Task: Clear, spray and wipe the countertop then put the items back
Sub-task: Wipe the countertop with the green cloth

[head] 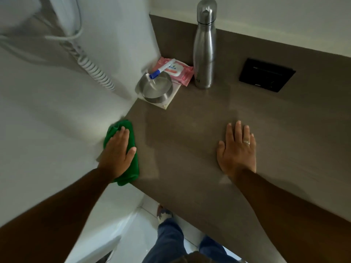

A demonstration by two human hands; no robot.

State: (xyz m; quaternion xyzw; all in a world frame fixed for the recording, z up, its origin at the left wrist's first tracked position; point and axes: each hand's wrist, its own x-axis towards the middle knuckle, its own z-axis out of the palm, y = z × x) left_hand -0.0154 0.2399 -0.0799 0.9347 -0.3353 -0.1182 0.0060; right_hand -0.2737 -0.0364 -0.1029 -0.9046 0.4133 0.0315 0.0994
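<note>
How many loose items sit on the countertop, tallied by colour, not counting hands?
Silver: 2, the steel bottle and the steel bowl
Pink: 1, the wipes pack
White and blue: 1, the marker
White: 1, the pad under the bowl
Green: 1, the cloth
Total: 6
</note>
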